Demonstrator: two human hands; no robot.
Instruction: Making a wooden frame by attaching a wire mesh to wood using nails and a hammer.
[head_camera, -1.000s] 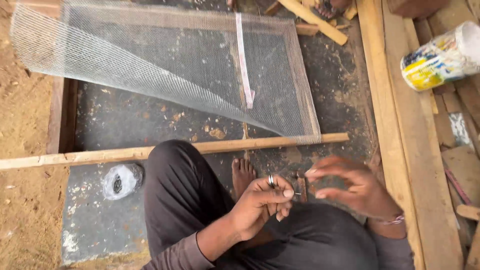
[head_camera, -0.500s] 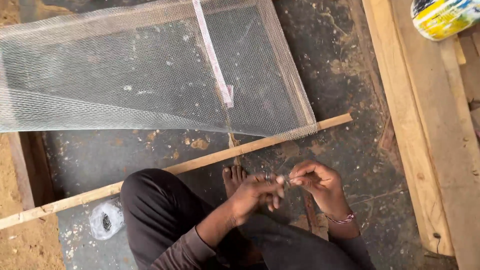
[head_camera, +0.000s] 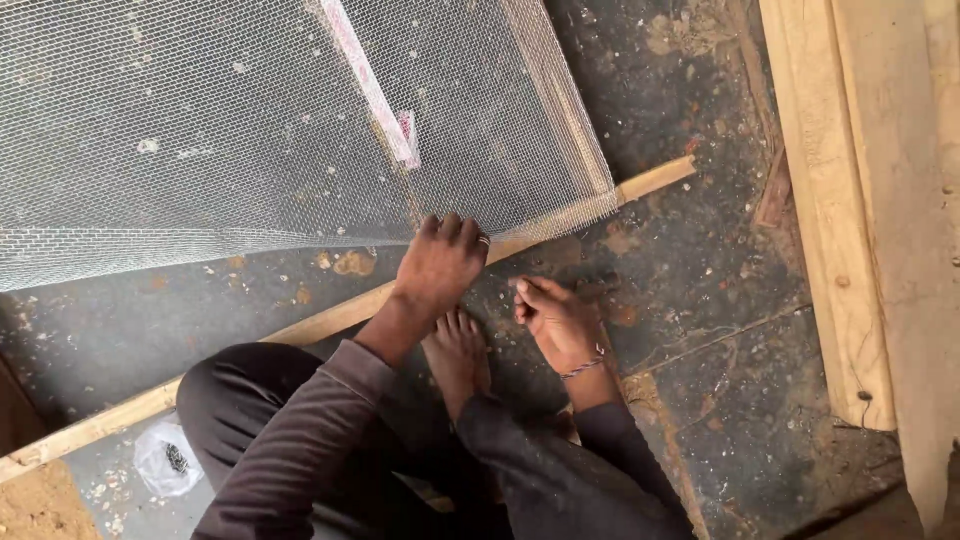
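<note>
Dark floor (head_camera: 700, 330) holds a clear plastic bag (head_camera: 165, 462) containing small dark nails.

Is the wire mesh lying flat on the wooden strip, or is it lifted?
Flat at the near edge: the mesh lies spread over the strip, and the left hand presses there. Farther up, cannot tell.

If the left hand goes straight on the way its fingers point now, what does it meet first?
The left hand points up the picture, so it would most likely meet the wire mesh first; its fingertips seem to be at the mesh's lower edge already, over the wooden strip.
</note>
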